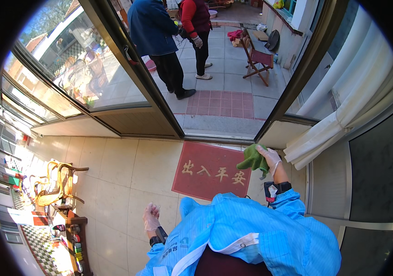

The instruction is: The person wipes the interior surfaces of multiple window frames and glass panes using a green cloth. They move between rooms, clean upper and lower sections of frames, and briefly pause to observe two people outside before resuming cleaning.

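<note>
My right hand [270, 159], in a clear disposable glove, grips a crumpled green cloth [254, 159]. The cloth hangs above the right edge of a red doormat [196, 179] that bears writing. My left hand [151, 216], gloved the same way, hangs over the tiled floor to the left of the mat. Its fingers are curled in, and nothing shows in them. A dark strap device [283, 187] circles my right wrist, with a small wired module beside it. Another strap device [158, 236] is on my left wrist.
Ahead stands an open doorway with a brown metal frame [269, 120]. Outside are two people and a folding stool [260, 62]. A tied white curtain [334, 127] hangs at right. On the left are a rattan chair [57, 183] and a wooden shelf [76, 238].
</note>
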Demonstrator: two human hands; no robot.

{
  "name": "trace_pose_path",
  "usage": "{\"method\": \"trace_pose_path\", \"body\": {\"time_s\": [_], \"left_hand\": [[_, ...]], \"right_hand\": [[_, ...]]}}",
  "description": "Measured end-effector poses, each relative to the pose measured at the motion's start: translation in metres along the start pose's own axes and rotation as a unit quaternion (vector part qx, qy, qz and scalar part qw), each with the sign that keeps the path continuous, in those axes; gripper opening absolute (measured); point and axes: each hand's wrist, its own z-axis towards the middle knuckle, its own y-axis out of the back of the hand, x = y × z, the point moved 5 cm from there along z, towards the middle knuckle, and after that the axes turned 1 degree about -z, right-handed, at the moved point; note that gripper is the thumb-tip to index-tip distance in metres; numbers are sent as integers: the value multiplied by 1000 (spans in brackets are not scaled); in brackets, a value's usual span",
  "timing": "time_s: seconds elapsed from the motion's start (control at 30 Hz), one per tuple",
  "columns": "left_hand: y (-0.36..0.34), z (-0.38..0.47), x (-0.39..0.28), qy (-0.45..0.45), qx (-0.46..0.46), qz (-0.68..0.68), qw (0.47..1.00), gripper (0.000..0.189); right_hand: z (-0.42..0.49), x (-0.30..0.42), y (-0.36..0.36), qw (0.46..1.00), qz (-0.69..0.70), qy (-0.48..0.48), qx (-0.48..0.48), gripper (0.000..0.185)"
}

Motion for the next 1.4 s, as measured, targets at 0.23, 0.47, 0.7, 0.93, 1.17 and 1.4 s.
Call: {"method": "trace_pose_path", "body": {"time_s": [0.23, 0.47, 0.7, 0.93, 1.17, 1.4], "left_hand": [[0, -2, -3, -11, -3, 0, 1000, 14], [-1, -2, -5, 0, -11, -2, 1000, 15], [-4, -1, -8, -2, -9, -1, 1000, 17], [10, 6, -9, -4, -13, 7, 1000, 18], [12, 29, -9, 36, 3, 69, 997, 15], [-72, 63, -14, 40, 33, 68, 996, 14]], "right_hand": [[-1, 0, -1, 1000, 15, 8, 7, 39], [1, -2, -1, 999, 16, 21, 18, 39], [9, -5, 0, 1000, -9, 16, 3, 40], [14, -14, -8, 1000, -10, 21, -2, 41], [8, -5, -26, 1000, 23, 0, -4, 40], [65, 26, -25, 999, 32, -17, 15, 42]]}}
